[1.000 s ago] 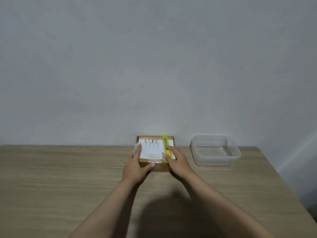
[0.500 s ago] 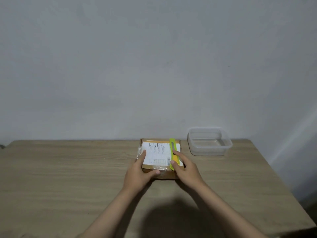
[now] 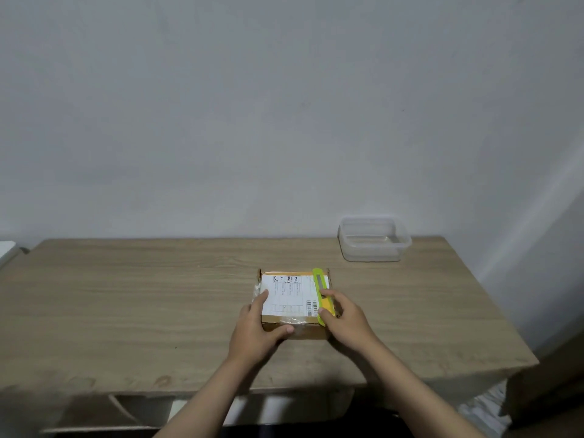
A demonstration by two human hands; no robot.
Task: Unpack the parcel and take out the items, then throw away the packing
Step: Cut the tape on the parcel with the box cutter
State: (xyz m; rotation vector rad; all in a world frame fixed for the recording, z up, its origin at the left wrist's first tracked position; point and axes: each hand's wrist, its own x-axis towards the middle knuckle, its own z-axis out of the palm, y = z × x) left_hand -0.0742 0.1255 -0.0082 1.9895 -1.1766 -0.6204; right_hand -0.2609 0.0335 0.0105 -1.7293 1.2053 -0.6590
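A small brown cardboard parcel (image 3: 294, 327) with a white shipping label (image 3: 287, 295) lies flat on the wooden table (image 3: 126, 305), taped shut. My left hand (image 3: 256, 330) grips its near left corner, thumb along the front edge. My right hand (image 3: 344, 320) holds a lime-green utility knife (image 3: 319, 289) laid along the parcel's right side, pointing away from me. The knife's blade is not visible.
A clear plastic container (image 3: 374, 238) stands at the back right of the table by the grey wall. The table's right edge (image 3: 493, 311) and near edge are in view. White things lie on the floor at lower right (image 3: 486, 409).
The parcel has come nearer to me on the table with both hands still on it. The view has pulled back and tilted down, showing the table's front edge.
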